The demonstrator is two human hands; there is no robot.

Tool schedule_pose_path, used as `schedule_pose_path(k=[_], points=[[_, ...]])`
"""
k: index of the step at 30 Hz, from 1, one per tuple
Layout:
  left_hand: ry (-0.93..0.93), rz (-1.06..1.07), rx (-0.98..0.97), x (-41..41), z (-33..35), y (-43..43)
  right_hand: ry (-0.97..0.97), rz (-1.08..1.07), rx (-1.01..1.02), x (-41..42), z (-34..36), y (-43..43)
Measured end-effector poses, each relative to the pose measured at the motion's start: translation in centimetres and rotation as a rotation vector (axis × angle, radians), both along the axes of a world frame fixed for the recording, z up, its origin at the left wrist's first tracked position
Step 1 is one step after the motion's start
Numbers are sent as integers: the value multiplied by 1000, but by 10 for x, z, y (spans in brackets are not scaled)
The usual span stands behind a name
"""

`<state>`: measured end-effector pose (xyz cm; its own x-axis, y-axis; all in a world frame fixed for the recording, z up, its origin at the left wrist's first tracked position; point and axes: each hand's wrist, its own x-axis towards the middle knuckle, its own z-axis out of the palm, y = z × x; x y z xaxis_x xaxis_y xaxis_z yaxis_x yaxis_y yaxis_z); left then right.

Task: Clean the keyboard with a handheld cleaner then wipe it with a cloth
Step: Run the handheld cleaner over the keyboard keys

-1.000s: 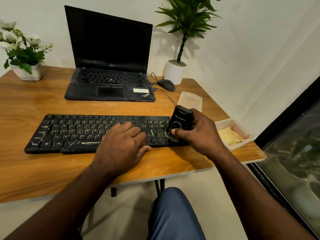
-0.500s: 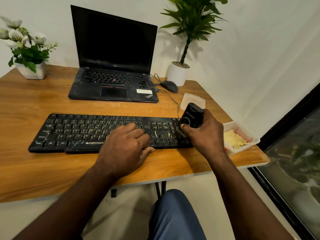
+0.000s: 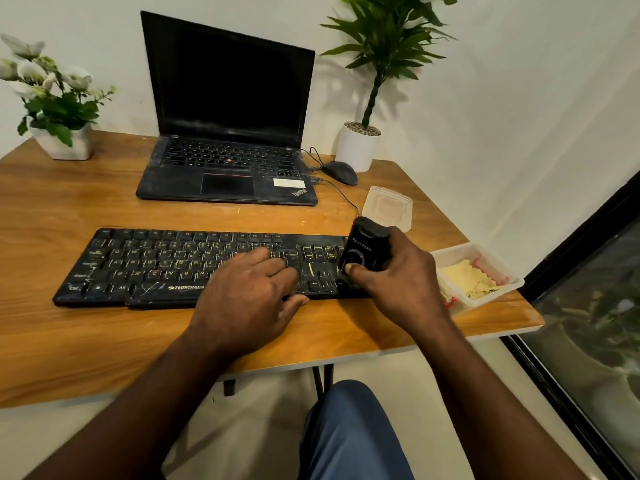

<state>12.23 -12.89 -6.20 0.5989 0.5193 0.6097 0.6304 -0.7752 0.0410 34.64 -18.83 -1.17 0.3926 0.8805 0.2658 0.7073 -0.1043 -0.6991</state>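
Head view: the black keyboard [image 3: 156, 268] lies across the wooden bench [image 3: 86, 341], long side toward the person. The left hand [image 3: 249, 299] lies flat on its middle keys, fingers relaxed and spread, thumb at the front edge, gripping nothing. Over on the right end, the right hand [image 3: 398, 282] wraps around the black cleaner [image 3: 360, 251], thumb on its near face, fingers curled behind. The cleaner stands nearly upright, lower end down on the keys. A yellow streak shows on the keys between the two hands. Just right of the keyboard, at the bench edge, an open tub [image 3: 512, 282] holds the yellow cloth [image 3: 464, 278]; its clear lid [image 3: 388, 207] lies behind the cleaner. Farther back sit a laptop [image 3: 225, 133] with a dark screen, a mouse [image 3: 341, 172], a potted plant [image 3: 356, 147] and white flowers [image 3: 52, 109].
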Motion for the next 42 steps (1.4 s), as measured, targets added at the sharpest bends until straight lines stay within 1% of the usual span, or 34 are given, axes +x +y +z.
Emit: schedule_pose_path(k=[1, 3, 6, 11, 19, 23, 28, 35, 38, 42], points=[[3, 2, -3, 0, 0, 0, 28, 32, -10, 0, 1, 1], [8, 5, -7, 1, 1, 0, 67, 24, 8, 6, 4, 6], [1, 1, 0, 2, 1, -1, 41, -53, 60, 14, 7, 23], [-6, 8, -26, 1, 1, -3, 20, -46, 45, 12, 2, 44], [-11, 15, -19, 1, 2, -1, -131, 64, -79, 5, 8, -4], [0, 18, -37, 1, 1, -1, -183, 80, -84, 4, 9, -16], [17, 29, -50, 0, 4, -4, -146, 74, -50, 4, 10, 15], [3, 32, -46, -1, 5, -3, -260, 73, -36, 4, 15, 59], [2, 30, -54, 0, 3, -3, -283, 94, -65, 6, 15, 50], [-10, 28, -50, 0, 2, -1, -282, 131, -98, 10, 17, 15]])
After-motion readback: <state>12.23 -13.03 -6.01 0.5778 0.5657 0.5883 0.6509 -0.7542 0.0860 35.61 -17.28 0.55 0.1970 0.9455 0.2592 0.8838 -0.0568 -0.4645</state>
